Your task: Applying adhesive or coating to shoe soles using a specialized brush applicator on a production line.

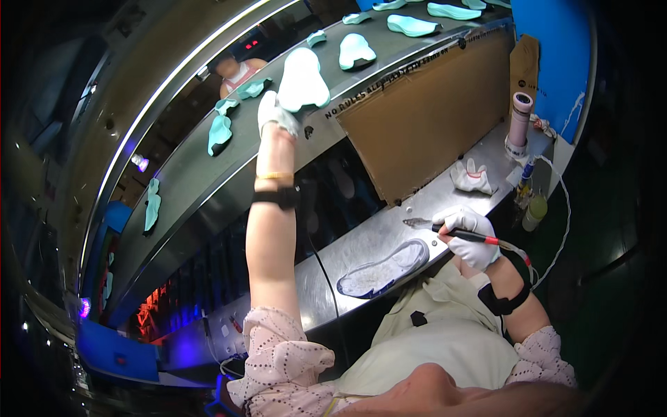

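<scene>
My left arm stretches out over the conveyor belt. The gloved left hand (276, 117) is closed at the lower left edge of a pale shoe-shaped part (303, 80), which looks bright white under the light; the fingertips are partly hidden. In my gloved right hand (472, 233) is a brush (458, 233) with a black handle, a red band and a thin tube at its rear. Its tip points left over the metal bench (323, 278). Below that tip lies a grey shoe sole (383, 270) with a dark rim, its hollow side facing up.
Several teal shoe parts (413, 26) lie along the green belt (187, 139). A cardboard sheet (431, 111) leans between belt and bench. A white glove (472, 178), a pink flask (520, 118) and a small bottle (535, 212) are at the right. Beyond the belt sits another person (237, 73).
</scene>
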